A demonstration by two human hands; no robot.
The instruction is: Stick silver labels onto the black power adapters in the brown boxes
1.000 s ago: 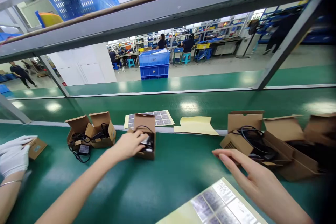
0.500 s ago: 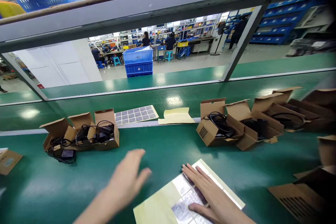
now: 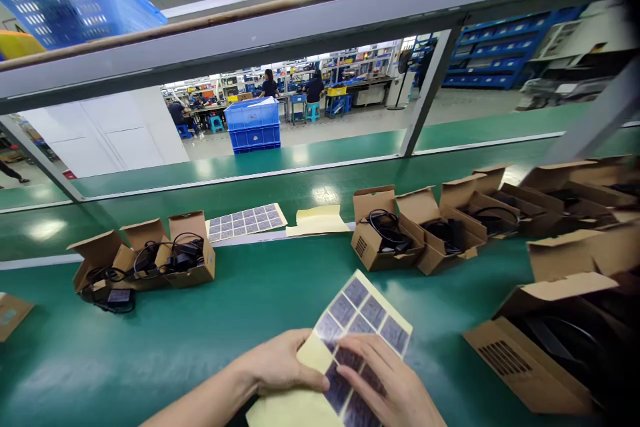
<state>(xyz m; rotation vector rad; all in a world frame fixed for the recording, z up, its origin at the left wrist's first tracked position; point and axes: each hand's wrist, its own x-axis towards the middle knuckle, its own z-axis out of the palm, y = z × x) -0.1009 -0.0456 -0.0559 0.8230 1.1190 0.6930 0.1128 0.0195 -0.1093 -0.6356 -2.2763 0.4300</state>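
Observation:
My left hand (image 3: 285,363) grips the left edge of a sheet of labels (image 3: 373,310), its thumb on top and its fingers underneath. The sheet has a pale yellow backing with rows of grey, square labels, and it is tilted up off the bench. Over the labels, my right hand (image 3: 383,377) is closed, its thumb and index fingertip drawn together at the edge of one label. Whether that label has lifted from the backing is hard to see.
Open cardboard boxes (image 3: 187,263) with black cables and adapters stand on the left of the green bench (image 3: 150,353). More open boxes (image 3: 385,240) line the right. A second label sheet (image 3: 245,221) and a yellow backing sheet (image 3: 317,220) lie behind. A metal frame (image 3: 430,90) crosses above.
My left hand has come right and taken hold of the sheet's left edge. The sheet has been raised and turned. My right hand has gone from lying flat to pinching at a label.

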